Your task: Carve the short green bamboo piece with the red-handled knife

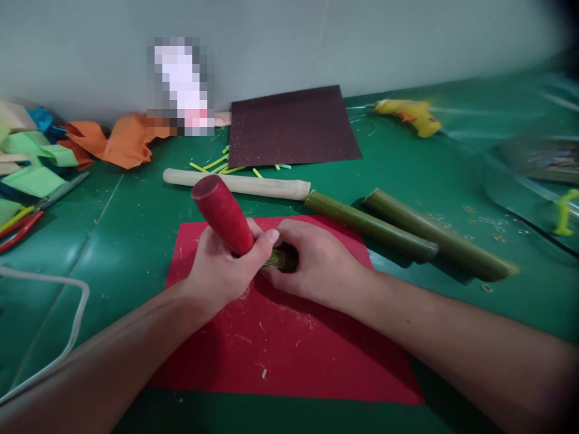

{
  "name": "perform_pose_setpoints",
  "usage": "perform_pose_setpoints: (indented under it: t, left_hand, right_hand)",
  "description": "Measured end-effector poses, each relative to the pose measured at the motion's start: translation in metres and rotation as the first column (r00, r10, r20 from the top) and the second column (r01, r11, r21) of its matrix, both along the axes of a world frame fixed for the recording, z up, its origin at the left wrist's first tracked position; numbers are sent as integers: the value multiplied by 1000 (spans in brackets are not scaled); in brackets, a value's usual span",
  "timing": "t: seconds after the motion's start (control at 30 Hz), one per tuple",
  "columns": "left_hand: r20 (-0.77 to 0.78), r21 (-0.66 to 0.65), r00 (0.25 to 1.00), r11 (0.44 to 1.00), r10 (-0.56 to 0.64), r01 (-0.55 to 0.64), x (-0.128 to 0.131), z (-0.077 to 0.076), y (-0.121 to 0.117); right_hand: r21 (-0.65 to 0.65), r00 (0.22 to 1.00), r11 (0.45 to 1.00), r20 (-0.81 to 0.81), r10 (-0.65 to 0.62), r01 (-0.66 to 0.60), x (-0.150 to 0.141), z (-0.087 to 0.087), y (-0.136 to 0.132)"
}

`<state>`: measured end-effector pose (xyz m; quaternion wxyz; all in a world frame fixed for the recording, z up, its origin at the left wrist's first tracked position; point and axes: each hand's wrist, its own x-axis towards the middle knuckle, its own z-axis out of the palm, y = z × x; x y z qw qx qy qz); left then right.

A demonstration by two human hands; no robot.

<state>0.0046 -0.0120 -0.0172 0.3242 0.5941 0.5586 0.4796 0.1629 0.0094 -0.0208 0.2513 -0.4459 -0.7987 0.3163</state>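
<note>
1. Far left corner of the green table (113, 211): crumpled orange cloth-like stuff (129, 141), well apart from the work.
2. Left hand (217, 265), over the left half of the red sheet (344, 361): fingers wrapped snugly around the lower part of a red tool handle (221, 214), thumb laid over toward the right.
3. That handle's a thick cylinder, butt pointing up and to the left, long axis slanting down to the right. Tip's hidden, so can't tell what kind of tool. Looks like stiff painted wood, probably not very heavy; I'd hold it low like this for control.
4. Hollow bamboo piece (284, 260), between the hands, nearer the sheet's far edge than its near one. What shows seems to run roughly left to right, but fingers hide most of it. I'd guess light and rigid, a bit slick outside, could split. Grab it around the outer wall, clear of the tip.
5. Right hand (312, 256): fingers and thumb curled around that bamboo.
6. Two green bamboo tubes (373, 228) by the sheet's far right corner, long axes slanting toward the table's near right.
</note>
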Motion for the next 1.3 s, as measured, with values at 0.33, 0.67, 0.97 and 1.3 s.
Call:
perform_pose_setpoints:
  t: [0.33,0.67,0.97,1.3]
  left_hand:
    - [79,-91,996,995,38,-30,3,16,8]
    - [-65,-71,995,994,-82,77,-2,6,3]
    - [58,-91,998,996,31,-26,-1,6,6]
    - [32,-84,997,994,-67,69,0,13,5]
  right_hand:
    - [-69,999,998,40,3,-1,1,1,-4]
    - [-67,1000,997,7,26,-25,2,3,-3]
    - [-34,999,999,42,-1,3,1,1,-3]
    - [-67,999,998,32,3,-1,2,1,-4]
